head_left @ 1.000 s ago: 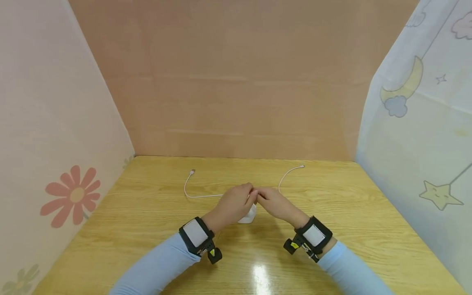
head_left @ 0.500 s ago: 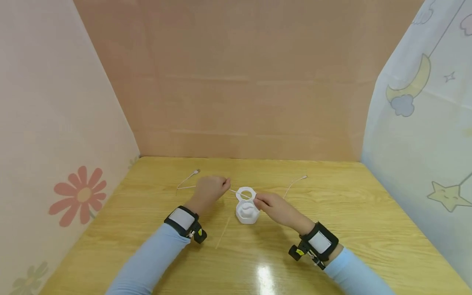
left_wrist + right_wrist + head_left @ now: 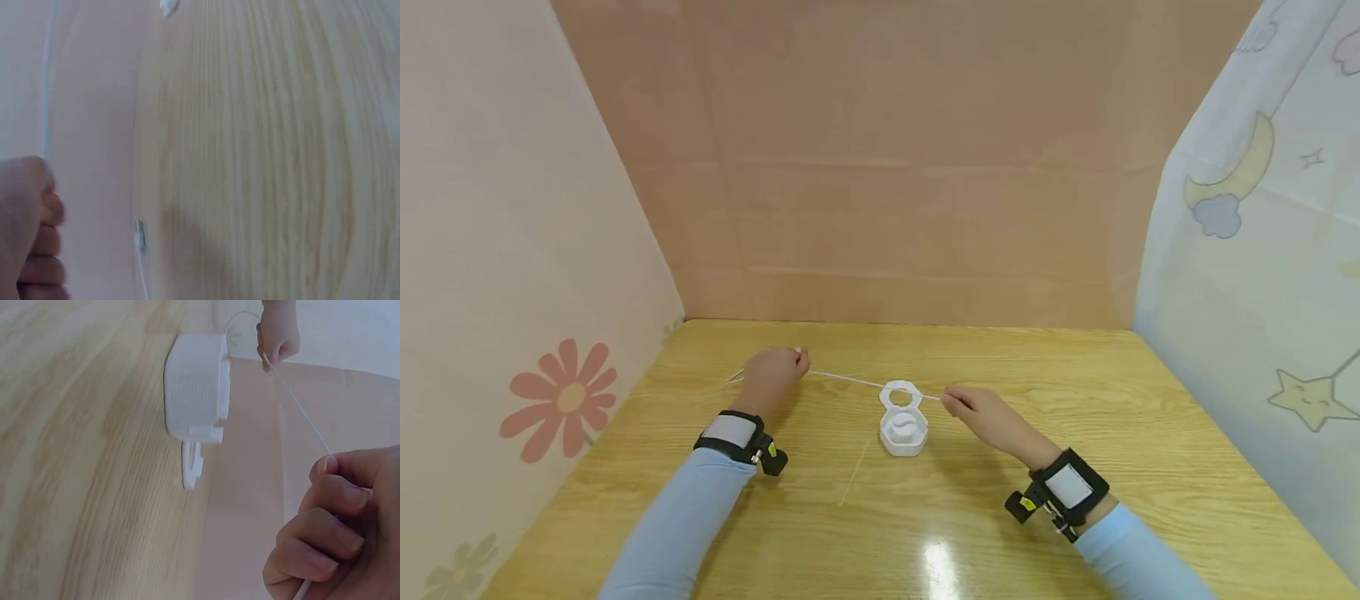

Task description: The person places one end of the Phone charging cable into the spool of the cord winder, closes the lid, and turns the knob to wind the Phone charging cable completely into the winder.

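While the hands pull apart, these hold:
Change: since half a second ago the left hand [image 3: 772,375] has moved farther left, and the cable now runs straight.
Cable: thin white cable [image 3: 857,381], taut above the desk [image 3: 1075,400], passing the open lid of a white case [image 3: 903,425].
Left hand: fingers curled, pinching the cable.
Right hand: the right hand [image 3: 988,417] pinches the other end.

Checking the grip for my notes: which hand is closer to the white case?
The right hand, just right of the case; the left hand holds the cable farther off.
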